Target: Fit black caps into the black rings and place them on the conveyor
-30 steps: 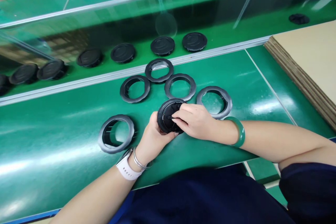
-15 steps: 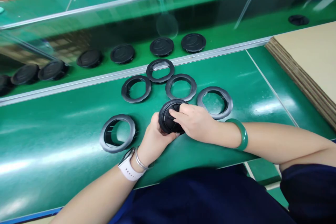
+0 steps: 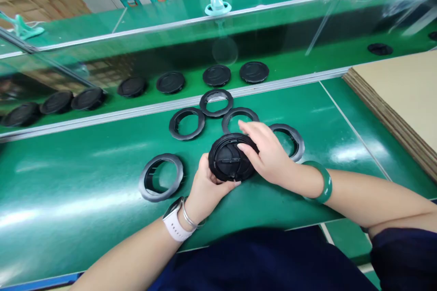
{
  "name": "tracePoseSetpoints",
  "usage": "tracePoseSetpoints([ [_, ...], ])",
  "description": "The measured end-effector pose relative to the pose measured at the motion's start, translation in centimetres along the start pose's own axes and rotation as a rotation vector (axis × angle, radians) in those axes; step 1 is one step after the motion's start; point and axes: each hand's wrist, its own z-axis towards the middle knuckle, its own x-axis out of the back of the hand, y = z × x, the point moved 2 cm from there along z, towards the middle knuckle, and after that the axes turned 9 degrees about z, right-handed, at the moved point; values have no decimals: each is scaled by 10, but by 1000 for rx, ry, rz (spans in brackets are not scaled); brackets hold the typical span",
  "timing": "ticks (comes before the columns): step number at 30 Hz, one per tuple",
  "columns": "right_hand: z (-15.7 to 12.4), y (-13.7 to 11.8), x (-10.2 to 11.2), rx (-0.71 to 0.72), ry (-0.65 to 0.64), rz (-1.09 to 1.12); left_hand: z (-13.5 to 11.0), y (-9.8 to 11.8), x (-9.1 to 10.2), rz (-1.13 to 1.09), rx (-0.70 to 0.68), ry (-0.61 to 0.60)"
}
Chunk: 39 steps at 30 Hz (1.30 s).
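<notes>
Black round plastic disc (image 3: 229, 160) — held just above the green worktop (image 3: 85, 163), amid five open black plastic rings (image 3: 161, 177). Left hand (image 3: 209, 187) gripped its lower-left edge, fingers curled under. Right hand (image 3: 269, 152) clasped the right rim — fingers spread over it.

Five open black rings (image 3: 160, 177), one held disc (image 3: 228, 161), eight closed discs (image 3: 216, 75) on the belt (image 3: 293, 60).

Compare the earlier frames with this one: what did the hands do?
The right hand slid its fingers from the face of the black disc to its far right edge, uncovering it. The left hand still grips the near left edge. The loose rings on the table lie unmoved.
</notes>
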Motion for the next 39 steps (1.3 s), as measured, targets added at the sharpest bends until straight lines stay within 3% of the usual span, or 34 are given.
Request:
tracePoseSetpoints([
  [4,1,7,-6,-261,-77,216,-3,-4,3,106,-46,-28],
  [9,0,10,-14,-310,-22,309,-5,-5,3,25,-68,-134],
  [13,1,11,-15,-349,10,347,-5,-2,5,144,-94,-91],
  [18,3,8,-10,-506,-267,483,-2,2,10,286,-81,44],
  [20,2,7,-9,-514,-313,503,-1,4,10,283,-85,58],
  [26,-4,5,-17,-475,-205,408,-4,3,11,361,-54,101],
  [29,2,4,-16,-457,-225,414,-3,0,12,329,-55,107],
  [32,32,16,7,-428,-212,446,1,-4,9,74,-32,-47],
  [34,63,37,40,-391,-54,353,3,-5,6,-53,-14,-161],
  [37,109,85,101,-265,342,-102,7,-4,6,-33,-1,-214],
  [39,126,121,132,-280,395,-439,9,-3,7,9,5,-240],
])
